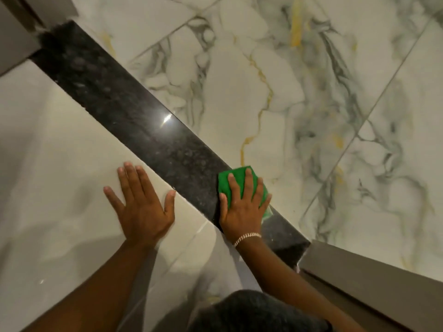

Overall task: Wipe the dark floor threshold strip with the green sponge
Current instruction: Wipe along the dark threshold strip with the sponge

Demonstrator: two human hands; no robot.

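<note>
The dark speckled threshold strip [134, 116] runs diagonally from the upper left to the lower right between two tiled floors. A green sponge [236, 176] lies flat on the strip's lower part, partly over its far edge. My right hand [242, 207], with a chain bracelet at the wrist, presses down on the sponge with the fingers spread over it. My left hand [141, 202] rests flat with fingers apart on the plain cream tile beside the strip, thumb tip at the strip's near edge, holding nothing.
Marble-patterned tiles [311, 104] with grey and gold veins lie beyond the strip. A grey door frame [359, 269] meets the strip at the lower right, another grey frame [16, 44] at the upper left. My dark clothing [251, 312] shows at the bottom.
</note>
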